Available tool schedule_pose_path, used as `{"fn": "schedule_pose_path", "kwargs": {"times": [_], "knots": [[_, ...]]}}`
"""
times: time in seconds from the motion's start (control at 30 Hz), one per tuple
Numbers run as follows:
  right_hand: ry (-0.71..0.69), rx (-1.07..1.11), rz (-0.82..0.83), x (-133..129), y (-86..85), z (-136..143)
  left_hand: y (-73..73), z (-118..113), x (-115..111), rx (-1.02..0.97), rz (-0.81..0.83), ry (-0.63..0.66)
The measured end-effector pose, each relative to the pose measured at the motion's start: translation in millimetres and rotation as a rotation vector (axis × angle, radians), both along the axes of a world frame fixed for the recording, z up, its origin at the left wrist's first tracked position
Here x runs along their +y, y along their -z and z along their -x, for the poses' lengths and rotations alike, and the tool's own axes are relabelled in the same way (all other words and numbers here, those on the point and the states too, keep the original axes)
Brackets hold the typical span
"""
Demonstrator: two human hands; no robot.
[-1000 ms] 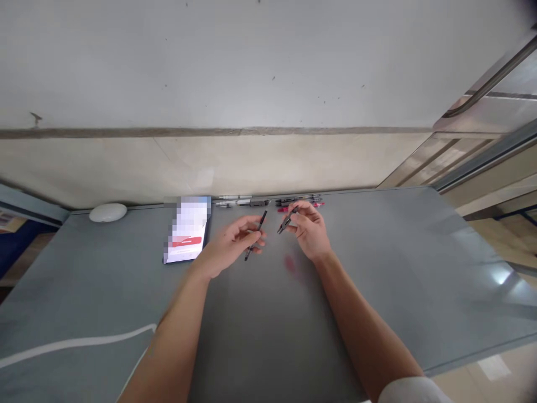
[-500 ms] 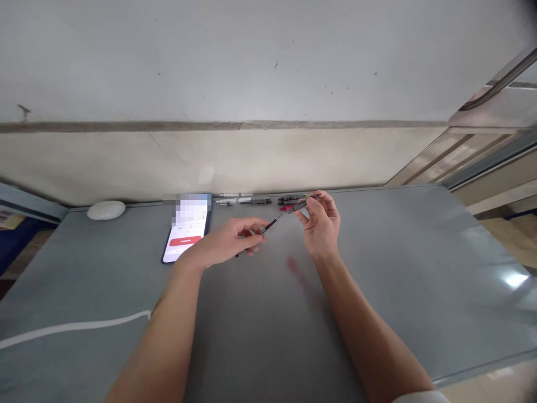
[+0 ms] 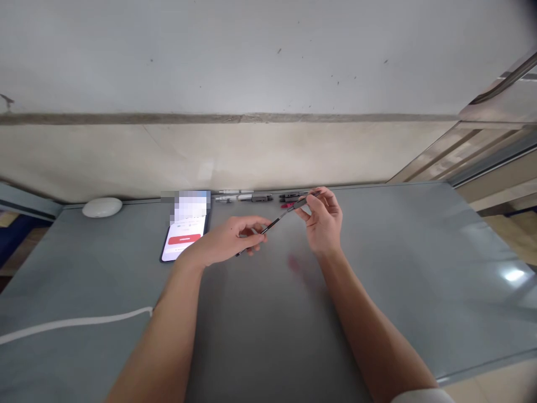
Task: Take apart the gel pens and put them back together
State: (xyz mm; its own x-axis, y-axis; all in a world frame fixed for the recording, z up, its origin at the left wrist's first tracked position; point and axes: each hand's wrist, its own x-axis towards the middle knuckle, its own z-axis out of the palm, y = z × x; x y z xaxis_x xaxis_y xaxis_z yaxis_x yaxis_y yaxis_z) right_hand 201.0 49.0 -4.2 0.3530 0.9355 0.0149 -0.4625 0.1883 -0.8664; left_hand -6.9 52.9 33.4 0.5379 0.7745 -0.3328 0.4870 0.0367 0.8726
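My left hand (image 3: pixel 243 238) pinches a thin dark pen refill (image 3: pixel 273 224) between thumb and fingers, slanting up to the right. My right hand (image 3: pixel 324 221) grips a dark grey pen barrel (image 3: pixel 298 203), whose lower left end meets the refill's upper tip. Both are held above the grey table (image 3: pixel 260 324). Behind the hands, clear and dark pen parts (image 3: pixel 260 198) lie in a row along the wall. A small pink piece (image 3: pixel 287 205) is beside the dark parts, near my right fingers.
A phone (image 3: pixel 184 239) with a lit screen lies left of my left hand. Further left at the back is a white oval object (image 3: pixel 102 207). A white cable (image 3: pixel 75 322) runs in from the left edge. The wall (image 3: pixel 268 151) borders the table's back.
The view has shifted slightly. Both hands keep nearly the same pose and grasp, with the refill and the barrel still meeting end to end.
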Motion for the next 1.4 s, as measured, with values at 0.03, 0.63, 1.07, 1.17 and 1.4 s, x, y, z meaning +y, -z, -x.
{"fn": "schedule_pose_path", "kwargs": {"times": [0.03,0.63,1.07,1.17,1.4], "knots": [[-0.011,-0.003,-0.003,0,-0.2,0,0.1,0,0,-0.001,0.000,0.002],[-0.144,0.003,0.031,-8,0.7,15,-11.4,-15,2,0.041,-0.123,0.042],[-0.064,0.035,0.086,-7,8.8,19,15.0,-20,7,0.018,-0.216,-0.051],[-0.096,0.054,0.059,-7,8.3,18,13.6,-18,7,-0.011,-0.173,-0.018],[-0.284,0.186,-0.077,-10,5.6,12,1.6,-17,3,-0.080,0.009,0.179]]}}
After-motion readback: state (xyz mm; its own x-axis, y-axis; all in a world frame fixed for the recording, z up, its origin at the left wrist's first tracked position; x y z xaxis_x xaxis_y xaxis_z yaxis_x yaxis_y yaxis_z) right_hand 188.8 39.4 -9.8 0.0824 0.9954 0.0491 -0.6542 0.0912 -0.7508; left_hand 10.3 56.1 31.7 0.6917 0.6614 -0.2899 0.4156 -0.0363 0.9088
